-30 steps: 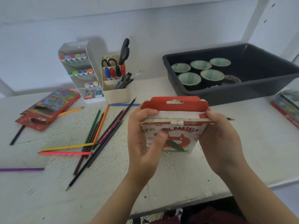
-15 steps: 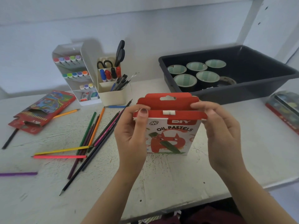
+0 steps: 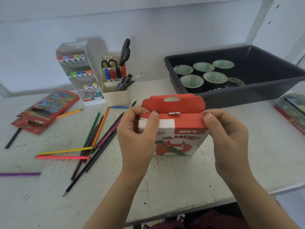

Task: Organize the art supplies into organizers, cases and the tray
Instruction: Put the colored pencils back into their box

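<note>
The oil pastels box (image 3: 181,141), open a second ago, now has its flap (image 3: 188,122) folded down. Our left hand (image 3: 137,139) and right hand (image 3: 229,141) pinch its top corners; closing looks nearly done.

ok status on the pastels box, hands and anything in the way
Left hand and right hand pinch the oil pastels box top, upright. Red flap folded down, white strip showing at left. Loose pencils lie to its left, clear of it.
</note>
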